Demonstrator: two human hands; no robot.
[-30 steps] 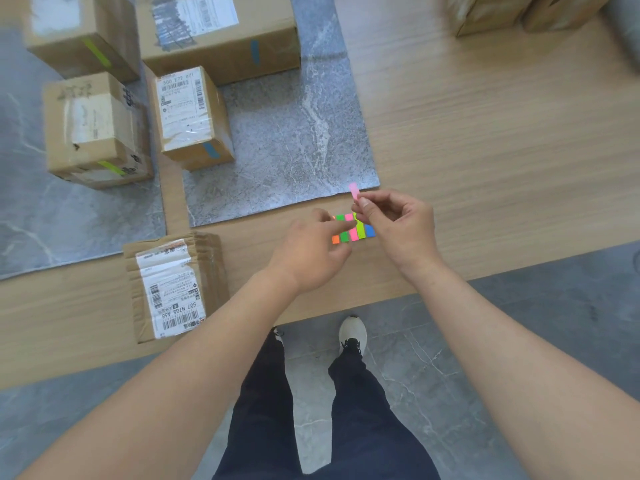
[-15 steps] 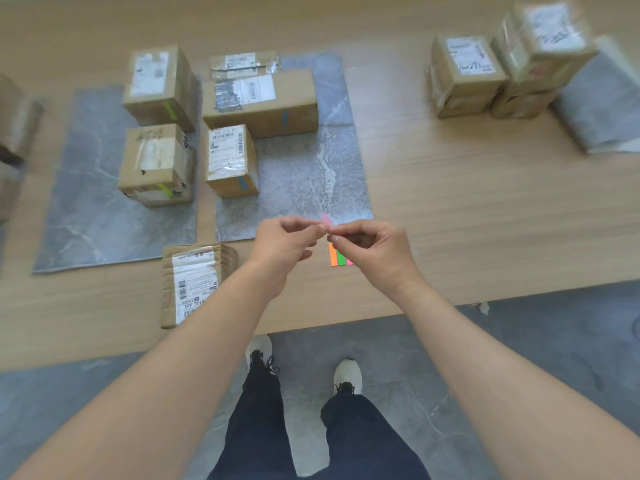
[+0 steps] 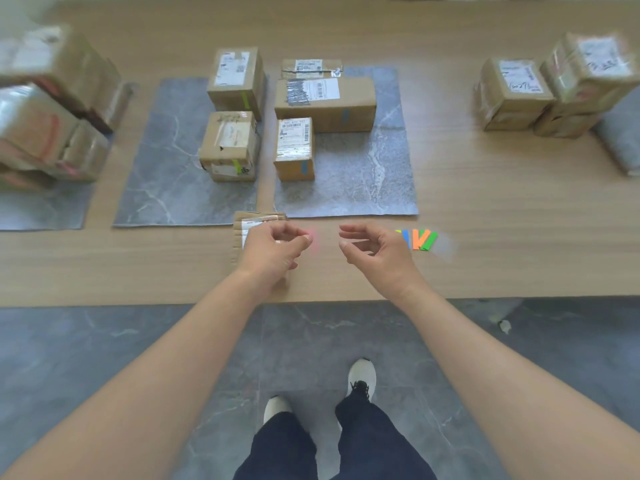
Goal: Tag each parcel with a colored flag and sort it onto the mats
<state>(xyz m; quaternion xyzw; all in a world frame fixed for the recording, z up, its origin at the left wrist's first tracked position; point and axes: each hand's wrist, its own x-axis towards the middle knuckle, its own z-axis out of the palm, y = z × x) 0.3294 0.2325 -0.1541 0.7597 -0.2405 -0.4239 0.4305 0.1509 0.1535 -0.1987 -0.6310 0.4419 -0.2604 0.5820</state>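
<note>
My left hand [image 3: 273,249] pinches a blurred pink flag [image 3: 311,239] between thumb and fingertip, above a flat cardboard parcel [image 3: 242,233] near the table's front edge. My right hand [image 3: 375,249] hovers beside it, fingers loosely curled and holding nothing. The pad of colored flags [image 3: 420,239] lies on the table just right of that hand. Two parcels with green flags sit on the middle grey mat [image 3: 162,188]. Three parcels, two showing blue flags, sit on the right grey mat [image 3: 374,188].
Blurred parcels with orange marks [image 3: 45,133] stack on a mat at far left. Several untagged boxes [image 3: 554,95] stand at far right beside a rolled grey mat [image 3: 620,140]. The wooden table's front edge [image 3: 138,299] runs across; grey floor and my shoes lie below.
The pink flag has passed from my right hand to my left. The hands have drawn apart, the right one letting go. The view has shifted left and the flag pad now lies uncovered.
</note>
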